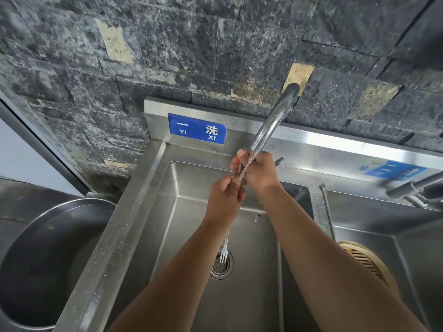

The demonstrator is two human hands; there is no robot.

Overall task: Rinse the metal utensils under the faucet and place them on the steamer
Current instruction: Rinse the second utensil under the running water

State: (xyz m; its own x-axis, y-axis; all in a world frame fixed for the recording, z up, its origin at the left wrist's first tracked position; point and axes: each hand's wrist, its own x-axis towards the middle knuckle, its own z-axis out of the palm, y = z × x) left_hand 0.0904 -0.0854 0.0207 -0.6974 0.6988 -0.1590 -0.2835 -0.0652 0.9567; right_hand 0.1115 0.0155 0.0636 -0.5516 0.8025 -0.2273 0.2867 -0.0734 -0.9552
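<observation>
— Head view first: what are your hands doing?

— Both are up under the faucet [275,121], in the running water. My left hand [224,200] has its grip closed on the lower end of a thin metal utensil [239,170], and my right hand [260,172] is closed around its upper part, with the stream falling on my fingers. I cannot tell what kind of utensil it is; most of it is hidden in my hands.

— Any other utensils?

— A fork [224,251] lies in the left sink basin [182,212], its tines over the drain strainer [220,265], its handle partly behind my left forearm.

— And the steamer?

— A round bamboo steamer [366,262] sits in the right basin, half hidden by my right forearm. A large metal bowl [48,248] stands left of the sink, and a blue sign [197,128] is fixed to the backsplash.
</observation>
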